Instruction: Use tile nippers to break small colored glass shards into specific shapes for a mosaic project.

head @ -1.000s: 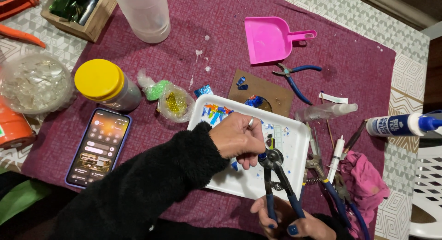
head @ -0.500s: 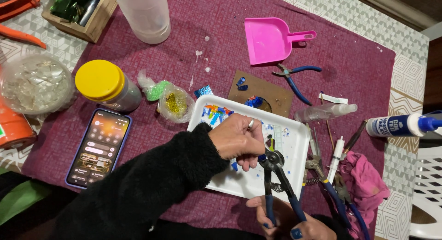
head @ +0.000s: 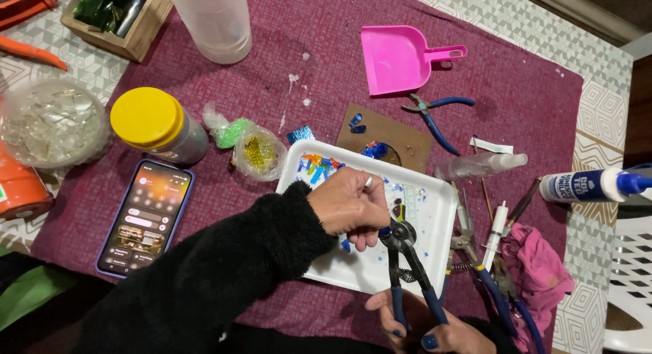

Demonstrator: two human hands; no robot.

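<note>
Nippers (head: 406, 266) with blue handles are gripped by the right hand (head: 424, 323) at 6 o'clock, their head meeting a small piece pinched in the left hand (head: 350, 206) over the white tray (head: 441, 221). Uneven squeezing could likely fling sharp shards off the tray.

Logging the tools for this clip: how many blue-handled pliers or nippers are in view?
3, perhaps more. One pair is in the right hand over the white tray; one lies below the pink dustpan; one lies right of the tray, where overlapping tools may hide another.
</note>
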